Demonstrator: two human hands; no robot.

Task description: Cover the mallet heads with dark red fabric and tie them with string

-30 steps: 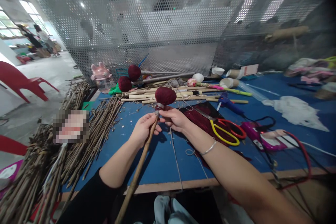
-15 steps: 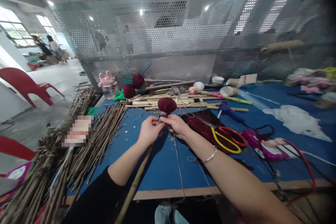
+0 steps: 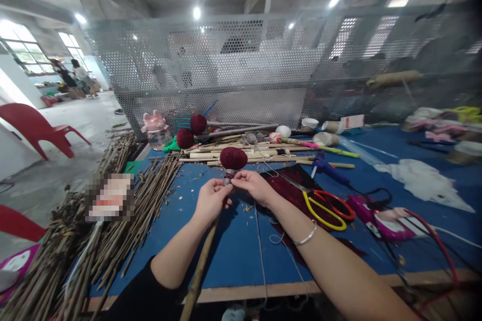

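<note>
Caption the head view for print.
Left hand grips brown wooden stick, right hand at grey binding under maroon cloth ball.

I could read no words, numbers or brands. The small card (image 3: 354, 121) at the far right of my table (image 3: 233, 256) had reddish marks too small to make out, and the pale panel (image 3: 110, 196) at left was pixelated.
</note>
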